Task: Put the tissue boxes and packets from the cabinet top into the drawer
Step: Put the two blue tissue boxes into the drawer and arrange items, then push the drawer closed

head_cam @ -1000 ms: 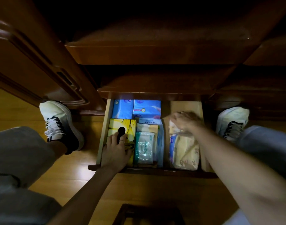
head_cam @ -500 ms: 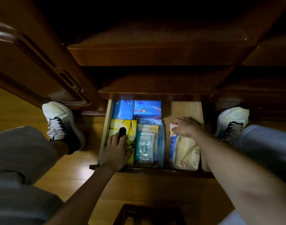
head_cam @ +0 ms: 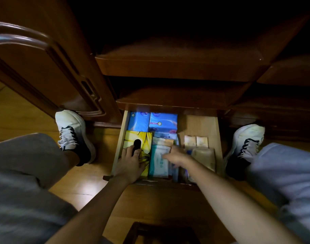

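Note:
The bottom drawer (head_cam: 218, 138) is pulled out and packed. Two blue tissue packs (head_cam: 139, 121) (head_cam: 163, 122) lie at its back. A yellow tissue box (head_cam: 145, 140) sits front left, and my left hand (head_cam: 131, 162) rests flat on it, fingers by its dark slot. A pale green wipes packet (head_cam: 158, 162) lies in the middle. My right hand (head_cam: 177, 156), blurred, is over the gap between that packet and a cream packet (head_cam: 204, 156) on the right. Two small cream packets (head_cam: 196, 140) lie behind it.
My two white shoes (head_cam: 71, 131) (head_cam: 247, 138) stand on the wooden floor either side of the drawer. An open cabinet door (head_cam: 45, 67) leans at the left. Closed drawer fronts (head_cam: 177, 67) overhang above. A dark wooden frame (head_cam: 150, 231) sits at the bottom.
My right hand has moved left and toward me, from the back of the cream packet to the middle gap. Two small cream packets now show behind it. My left hand has stayed.

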